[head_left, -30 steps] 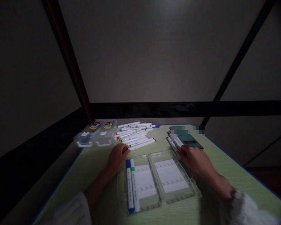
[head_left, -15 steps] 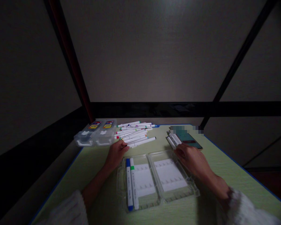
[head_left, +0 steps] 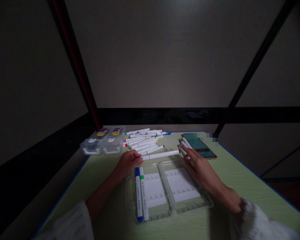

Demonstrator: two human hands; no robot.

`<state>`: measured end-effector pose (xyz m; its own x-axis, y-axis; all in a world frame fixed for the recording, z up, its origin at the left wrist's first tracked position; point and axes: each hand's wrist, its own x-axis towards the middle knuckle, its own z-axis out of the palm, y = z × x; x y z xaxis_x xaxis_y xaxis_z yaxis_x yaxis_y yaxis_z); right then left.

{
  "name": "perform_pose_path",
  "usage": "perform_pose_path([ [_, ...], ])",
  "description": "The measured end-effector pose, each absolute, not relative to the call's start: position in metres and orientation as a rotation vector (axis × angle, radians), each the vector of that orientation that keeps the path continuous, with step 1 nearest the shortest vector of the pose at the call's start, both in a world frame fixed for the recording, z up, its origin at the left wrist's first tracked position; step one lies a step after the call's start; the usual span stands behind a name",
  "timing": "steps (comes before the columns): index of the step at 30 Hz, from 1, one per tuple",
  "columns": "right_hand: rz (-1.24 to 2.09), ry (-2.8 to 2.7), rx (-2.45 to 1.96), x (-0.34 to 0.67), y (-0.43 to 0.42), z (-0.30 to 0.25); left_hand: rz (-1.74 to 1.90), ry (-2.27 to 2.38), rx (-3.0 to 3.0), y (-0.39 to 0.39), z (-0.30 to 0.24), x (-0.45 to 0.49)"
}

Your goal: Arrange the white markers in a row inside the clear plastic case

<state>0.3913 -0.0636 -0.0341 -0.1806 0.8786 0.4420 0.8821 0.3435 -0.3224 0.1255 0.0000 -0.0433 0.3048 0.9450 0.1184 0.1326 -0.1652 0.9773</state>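
Note:
My left hand [head_left: 130, 162] pinches the near end of a white marker [head_left: 162, 154], whose black tip points right, just above the open clear case [head_left: 173, 208]. In the case's left half lie a blue-capped marker [head_left: 138, 196] and a green-banded marker [head_left: 143, 193], side by side. My right hand [head_left: 198, 168] reaches over the case's right edge, fingers stretched out along a few white markers [head_left: 186, 142] beside the phone. Its fingers partly cover those markers. The case's right half shows a white insert [head_left: 181, 185] with small ridges.
A pile of white markers [head_left: 142, 143] with coloured ends lies at the back middle. Two closed clear cases [head_left: 112, 143] with handles stand left of it. A phone [head_left: 200, 146] lies at the back right. The green table [head_left: 235, 180] has a blue edge.
My left hand has drawn the black-tipped marker away from the pile, toward the right. My right hand's fingers have straightened and moved slightly forward over the markers by the phone.

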Motion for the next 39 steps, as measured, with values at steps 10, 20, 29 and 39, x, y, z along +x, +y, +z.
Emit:
perform_pose_path([
  [10, 0.033, -2.085, -1.316, 0.387, -0.065, -0.041, 0.986, 0.949, 1.475, -0.007, -0.034, 0.128],
  [20, 0.110, -2.371, -1.110, 0.376, -0.080, -0.037, 1.181, 1.058, 1.292, 0.001, -0.041, 0.123],
  [29, -0.164, -2.490, -0.830, 0.355, -0.089, -0.034, 1.243, 1.091, 1.250, 0.001, -0.041, 0.122],
  [39, -0.309, -2.565, -0.631, 0.331, -0.107, -0.033, 1.169, 1.128, 1.355, -0.005, -0.039, 0.126],
])
